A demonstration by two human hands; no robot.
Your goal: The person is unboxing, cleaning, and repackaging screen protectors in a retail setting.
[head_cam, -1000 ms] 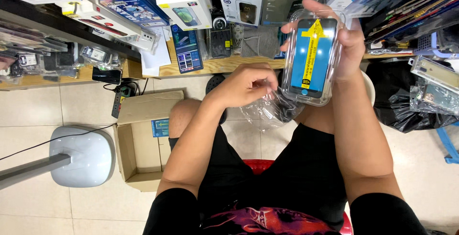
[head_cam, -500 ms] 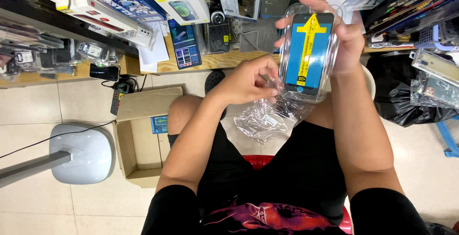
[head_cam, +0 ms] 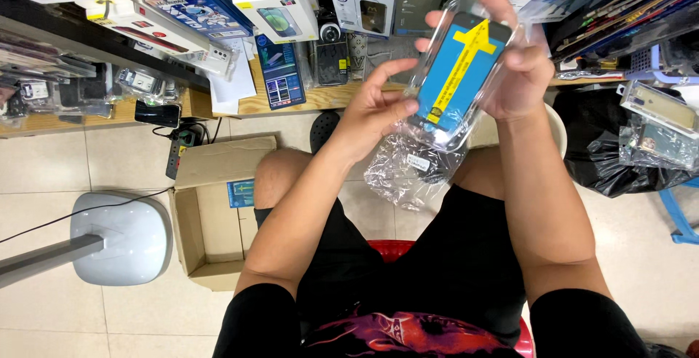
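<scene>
My right hand [head_cam: 520, 67] holds up a clear plastic tray with a blue insert and a yellow arrow [head_cam: 459, 70], gripping its right edge. My left hand [head_cam: 371, 110] pinches the tray's lower left side, fingers spread. A crumpled clear plastic bag [head_cam: 408, 169] hangs below the tray, over my knees. I sit on a red stool [head_cam: 397, 249] in black shorts.
An open cardboard box [head_cam: 211, 212] stands on the tiled floor at the left, beside a white stand base [head_cam: 120, 238]. A wooden shelf [head_cam: 291, 100] ahead carries boxed phone accessories. A black bag [head_cam: 604, 147] and packaged cases lie at the right.
The tray has tilted to lean right and risen slightly. My left hand has shifted from the bag up to the tray's lower left edge, and its fingers have spread.
</scene>
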